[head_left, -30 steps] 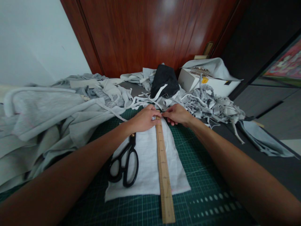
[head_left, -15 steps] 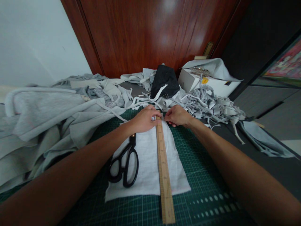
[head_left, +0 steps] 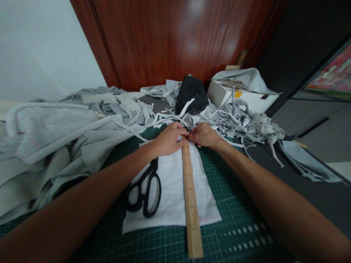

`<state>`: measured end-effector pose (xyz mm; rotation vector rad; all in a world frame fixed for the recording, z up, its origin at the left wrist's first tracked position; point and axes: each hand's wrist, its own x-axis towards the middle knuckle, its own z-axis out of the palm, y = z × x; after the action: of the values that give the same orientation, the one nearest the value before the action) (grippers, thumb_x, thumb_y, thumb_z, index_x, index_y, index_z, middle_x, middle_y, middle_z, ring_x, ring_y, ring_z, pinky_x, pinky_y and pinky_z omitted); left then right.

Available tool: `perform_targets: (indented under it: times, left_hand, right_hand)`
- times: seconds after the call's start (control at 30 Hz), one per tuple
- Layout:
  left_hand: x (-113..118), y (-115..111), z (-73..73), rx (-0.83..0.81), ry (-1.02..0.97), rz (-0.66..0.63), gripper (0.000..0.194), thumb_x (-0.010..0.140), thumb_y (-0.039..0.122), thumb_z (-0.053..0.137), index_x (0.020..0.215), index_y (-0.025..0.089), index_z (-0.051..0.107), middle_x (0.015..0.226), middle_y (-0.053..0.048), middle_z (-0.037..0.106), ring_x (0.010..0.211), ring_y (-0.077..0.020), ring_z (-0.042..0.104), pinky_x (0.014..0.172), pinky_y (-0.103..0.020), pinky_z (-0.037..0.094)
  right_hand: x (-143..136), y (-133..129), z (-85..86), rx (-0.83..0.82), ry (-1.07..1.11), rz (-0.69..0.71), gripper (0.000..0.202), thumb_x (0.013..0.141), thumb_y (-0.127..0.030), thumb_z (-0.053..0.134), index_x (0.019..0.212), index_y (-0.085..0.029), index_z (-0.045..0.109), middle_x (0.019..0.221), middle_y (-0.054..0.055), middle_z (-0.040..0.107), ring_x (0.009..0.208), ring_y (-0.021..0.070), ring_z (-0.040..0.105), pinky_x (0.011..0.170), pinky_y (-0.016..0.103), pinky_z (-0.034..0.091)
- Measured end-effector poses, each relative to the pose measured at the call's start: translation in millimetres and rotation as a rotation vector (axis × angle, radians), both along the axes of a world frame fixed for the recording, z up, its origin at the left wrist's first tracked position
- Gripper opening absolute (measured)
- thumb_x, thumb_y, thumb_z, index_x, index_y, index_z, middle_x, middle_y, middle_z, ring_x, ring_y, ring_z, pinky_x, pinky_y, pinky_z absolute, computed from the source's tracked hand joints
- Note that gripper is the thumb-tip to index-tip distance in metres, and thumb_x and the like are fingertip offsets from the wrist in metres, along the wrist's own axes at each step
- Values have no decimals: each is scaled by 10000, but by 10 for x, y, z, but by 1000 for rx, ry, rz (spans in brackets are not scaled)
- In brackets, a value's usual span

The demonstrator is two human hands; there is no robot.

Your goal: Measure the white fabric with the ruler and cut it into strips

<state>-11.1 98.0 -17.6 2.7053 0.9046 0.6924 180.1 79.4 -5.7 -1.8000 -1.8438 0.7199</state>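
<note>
A wooden ruler [head_left: 192,204] lies lengthwise over a piece of white fabric [head_left: 172,199], its near end reaching past the fabric's edge. My left hand [head_left: 170,138] grips the ruler's far end with curled fingers and thumb. Right beside it, my right hand [head_left: 203,134] is closed in a pinch at the ruler's far end and the fabric's far edge. What lies between those fingertips is hidden. Black-handled scissors [head_left: 145,193] rest on the fabric's left part, their blades hidden beneath my left wrist.
A green cutting mat [head_left: 236,204] lies under the fabric. Grey cloth [head_left: 63,135] is heaped on the left. Behind my hands are a black cloth item [head_left: 192,95], a white box [head_left: 246,98] and tangled fabric strips [head_left: 233,118]. A wooden door [head_left: 164,40] stands behind.
My right hand has shifted slightly left, bringing its fingertips against the ruler's far end close to my left hand. The left hand, scissors and fabric stay nearly in place.
</note>
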Motion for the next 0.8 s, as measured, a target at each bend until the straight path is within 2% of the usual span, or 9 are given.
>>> perform_targets:
  times: [0.17, 0.33, 0.47, 0.6, 0.8]
  left_hand:
    - [16, -93, 34, 54, 74, 58, 224, 967, 308, 636, 1118, 224, 780, 1221, -104, 636, 1247, -318, 568, 1068, -513, 407]
    - [18, -87, 19, 47, 81, 105, 249, 973, 311, 607, 1147, 229, 765, 1213, -102, 640, 1231, -316, 580, 1045, -495, 416]
    - [8, -54, 7, 28, 92, 121, 251, 966, 312, 613, 1162, 225, 744, 1188, -99, 655, 1208, -312, 604, 1047, -472, 442]
    - [7, -53, 24, 27, 114, 121, 246, 962, 313, 621, 1156, 216, 737, 1181, -107, 664, 1211, -321, 615, 1033, -480, 458]
    - [25, -40, 30, -1, 104, 139, 287, 949, 320, 635, 1197, 199, 715, 1199, -116, 673, 1224, -327, 617, 1058, -496, 474]
  right_hand:
    - [50, 2, -18, 14, -74, -40, 286, 869, -241, 698, 591, -177, 680, 409, -6, 575, 395, 123, 551, 415, 228, 360]
    - [38, 4, 25, 59, -200, -80, 310, 844, -256, 724, 546, -211, 654, 399, -3, 537, 539, 181, 645, 538, 258, 443]
    - [35, 9, 43, 107, -273, -92, 316, 809, -242, 753, 521, -237, 621, 433, 11, 528, 669, 226, 681, 607, 284, 460]
    - [57, 30, 74, 68, -270, -62, 316, 816, -247, 747, 519, -224, 640, 417, 13, 545, 582, 209, 649, 569, 288, 446]
    - [36, 142, 154, 42, -222, -57, 429, 887, -354, 741, 500, -195, 646, 400, 30, 548, 512, 178, 594, 505, 270, 405]
